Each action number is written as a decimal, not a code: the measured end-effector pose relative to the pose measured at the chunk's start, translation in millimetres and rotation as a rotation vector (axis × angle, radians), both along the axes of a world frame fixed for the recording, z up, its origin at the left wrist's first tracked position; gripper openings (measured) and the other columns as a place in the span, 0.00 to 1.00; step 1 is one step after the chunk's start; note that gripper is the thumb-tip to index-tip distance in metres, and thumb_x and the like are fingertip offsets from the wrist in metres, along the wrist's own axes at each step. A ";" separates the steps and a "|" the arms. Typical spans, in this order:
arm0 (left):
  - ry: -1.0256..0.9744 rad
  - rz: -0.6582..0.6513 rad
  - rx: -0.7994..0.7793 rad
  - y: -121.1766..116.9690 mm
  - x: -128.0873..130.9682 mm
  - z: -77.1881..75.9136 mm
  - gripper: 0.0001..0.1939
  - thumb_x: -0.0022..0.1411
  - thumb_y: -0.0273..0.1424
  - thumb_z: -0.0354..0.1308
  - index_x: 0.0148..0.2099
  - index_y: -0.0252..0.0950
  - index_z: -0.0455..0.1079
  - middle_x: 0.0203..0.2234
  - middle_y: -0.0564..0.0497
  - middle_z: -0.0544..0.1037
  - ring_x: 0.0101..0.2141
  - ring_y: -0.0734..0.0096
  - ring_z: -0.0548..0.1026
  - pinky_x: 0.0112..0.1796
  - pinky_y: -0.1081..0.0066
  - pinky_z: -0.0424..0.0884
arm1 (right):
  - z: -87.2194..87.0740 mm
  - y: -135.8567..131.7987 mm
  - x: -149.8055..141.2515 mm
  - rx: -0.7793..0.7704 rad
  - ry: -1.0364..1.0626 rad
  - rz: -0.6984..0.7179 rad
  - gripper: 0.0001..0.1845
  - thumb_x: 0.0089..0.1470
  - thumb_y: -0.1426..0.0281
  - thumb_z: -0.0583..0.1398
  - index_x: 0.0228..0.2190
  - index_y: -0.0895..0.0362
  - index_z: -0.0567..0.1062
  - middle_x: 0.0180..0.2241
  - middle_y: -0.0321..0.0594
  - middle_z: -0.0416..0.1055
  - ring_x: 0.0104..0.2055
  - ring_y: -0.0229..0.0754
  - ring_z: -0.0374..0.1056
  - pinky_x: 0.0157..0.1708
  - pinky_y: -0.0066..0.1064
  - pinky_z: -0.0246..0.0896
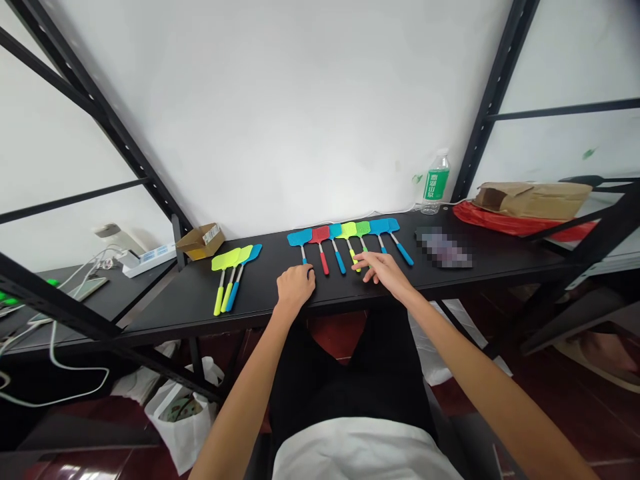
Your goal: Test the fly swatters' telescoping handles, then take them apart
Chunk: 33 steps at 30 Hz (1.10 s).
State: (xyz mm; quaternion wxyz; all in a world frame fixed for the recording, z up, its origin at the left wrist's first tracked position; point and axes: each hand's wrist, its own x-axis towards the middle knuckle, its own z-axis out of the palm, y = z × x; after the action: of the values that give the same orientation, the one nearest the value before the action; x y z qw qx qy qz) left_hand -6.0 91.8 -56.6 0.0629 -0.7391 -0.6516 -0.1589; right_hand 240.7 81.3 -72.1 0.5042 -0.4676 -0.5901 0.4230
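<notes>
Several fly swatters lie in a row on the black shelf, heads towards the wall. My left hand is closed over the handle of the leftmost one, a blue fly swatter; its fingers hide the grip. Beside it lie a red fly swatter and another blue one. My right hand, fingers apart, hovers over or rests on the handles of a yellow fly swatter and a green fly swatter; touch is unclear. At the left, two yellow fly swatters and a blue one overlap.
A small cardboard box and a white power strip are at the left. To the right stand a plastic bottle, a blurred item and a brown package on red plastic. Black metal posts frame the shelf.
</notes>
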 end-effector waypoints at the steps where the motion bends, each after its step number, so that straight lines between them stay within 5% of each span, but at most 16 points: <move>1: 0.004 -0.010 -0.002 -0.4 -0.4 0.4 0.20 0.70 0.36 0.47 0.54 0.43 0.78 0.45 0.41 0.82 0.45 0.49 0.79 0.41 0.59 0.73 | 0.1 -0.2 -0.2 -0.001 -0.004 0.001 0.25 0.64 0.52 0.54 0.45 0.57 0.81 0.43 0.48 0.81 0.23 0.35 0.70 0.17 0.24 0.54; 7: -0.054 -0.028 0.029 -5.0 -24.5 9.5 0.22 0.70 0.46 0.49 0.58 0.45 0.74 0.46 0.44 0.81 0.46 0.52 0.79 0.42 0.62 0.72 | 0.2 -1.0 -1.3 -0.017 -0.013 -0.003 0.25 0.65 0.53 0.54 0.44 0.57 0.81 0.42 0.48 0.81 0.23 0.34 0.70 0.18 0.24 0.54; 14: -0.018 0.469 0.093 -11.7 -128.6 17.2 0.23 0.64 0.42 0.54 0.55 0.36 0.76 0.49 0.36 0.77 0.50 0.41 0.74 0.46 0.54 0.70 | -0.5 -1.3 -2.4 -0.013 -0.052 0.003 0.25 0.65 0.52 0.54 0.45 0.57 0.81 0.43 0.47 0.81 0.24 0.34 0.70 0.19 0.24 0.55; 17: -0.017 0.525 0.023 -15.4 -148.9 12.4 0.24 0.63 0.43 0.54 0.53 0.35 0.77 0.49 0.35 0.77 0.49 0.40 0.74 0.45 0.53 0.70 | -0.8 -2.0 -3.4 -0.003 -0.069 -0.001 0.26 0.65 0.52 0.53 0.45 0.57 0.81 0.43 0.47 0.81 0.24 0.35 0.70 0.19 0.24 0.55; 29: -0.025 0.446 0.120 -22.1 -129.9 15.4 0.16 0.64 0.36 0.52 0.44 0.35 0.77 0.37 0.36 0.81 0.46 0.43 0.76 0.44 0.55 0.68 | -2.0 -1.3 -6.3 -0.005 -0.008 -0.019 0.26 0.61 0.50 0.57 0.42 0.57 0.82 0.41 0.48 0.82 0.23 0.36 0.71 0.17 0.25 0.55; 33: -0.184 0.222 0.153 -29.6 -98.0 22.6 0.13 0.66 0.37 0.52 0.45 0.38 0.74 0.36 0.44 0.82 0.41 0.54 0.79 0.39 0.64 0.69 | -0.4 -2.3 -8.0 0.005 0.014 -0.026 0.26 0.58 0.48 0.60 0.40 0.57 0.83 0.35 0.46 0.81 0.22 0.35 0.69 0.16 0.25 0.53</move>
State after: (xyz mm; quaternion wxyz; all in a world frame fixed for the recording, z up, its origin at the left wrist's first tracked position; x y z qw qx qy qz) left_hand -104.0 62.2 -34.0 0.0765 -0.6379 -0.7182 -0.2672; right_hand 232.7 79.1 -72.5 0.5149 -0.4710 -0.5815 0.4183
